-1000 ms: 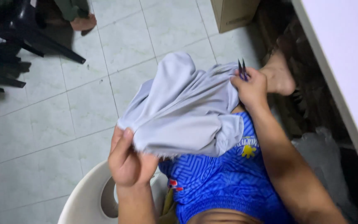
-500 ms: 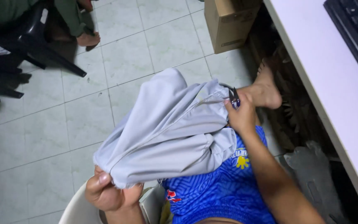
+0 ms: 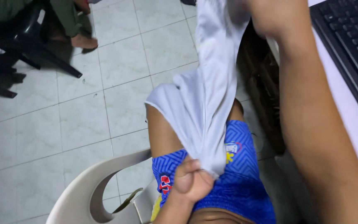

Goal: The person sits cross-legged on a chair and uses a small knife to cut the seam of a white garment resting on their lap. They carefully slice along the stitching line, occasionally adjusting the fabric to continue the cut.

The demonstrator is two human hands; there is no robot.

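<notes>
A beige plastic chair (image 3: 92, 186) stands on the tiled floor (image 3: 63, 124). The left hand (image 3: 191, 182) pinches the low end of the pale grey garment (image 3: 206, 99); the right hand (image 3: 270, 16) grips its top, stretched upward beside the counter (image 3: 353, 137) with its keyboard (image 3: 353, 45).

We see a cloth (image 3: 206, 99) that is plain pale grey, almost white, with no print on it. The shorts (image 3: 233, 182) are bright blue with a darker blue zigzag pattern, and they carry a small red and white patch on one side and a small yellow and white patch on the other. The chair (image 3: 92, 186) is cream, in one plain colour. The floor (image 3: 83, 120) has pale grey-white square tiles with darker grey lines between them. The keyboard (image 3: 349, 49) is black, and the worktop (image 3: 353, 137) under it is white. Another chair (image 3: 30, 45) is black.
</notes>
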